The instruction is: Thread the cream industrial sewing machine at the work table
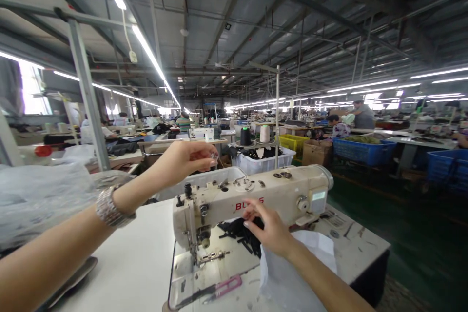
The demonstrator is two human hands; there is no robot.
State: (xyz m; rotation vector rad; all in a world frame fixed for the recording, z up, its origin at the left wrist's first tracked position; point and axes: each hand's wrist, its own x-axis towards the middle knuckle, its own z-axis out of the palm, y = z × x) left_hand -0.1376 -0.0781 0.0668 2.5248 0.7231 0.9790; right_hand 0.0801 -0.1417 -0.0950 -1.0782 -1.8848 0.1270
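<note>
Two hands at a sewing machine (pixel 252 195) on the desk (pixel 139 253): left hand (pixel 186 158) raised, fingertips pinched, seemingly on thread; right hand (pixel 268 229) half-curled, touching black pieces (pixel 237 233) under the arm; pink snips (pixel 223 286) near; stitching not begun

White sewing table (pixel 139 258) in front of me, surface scuffed at the far right corner. On it stood the cream sewing machine (pixel 252 195); under its arm lay a heap of black fabric strips (pixel 241 234). Pink thread snips (pixel 224 286) lay near the front edge. White cloth (pixel 292 273) lay beside them.
</note>
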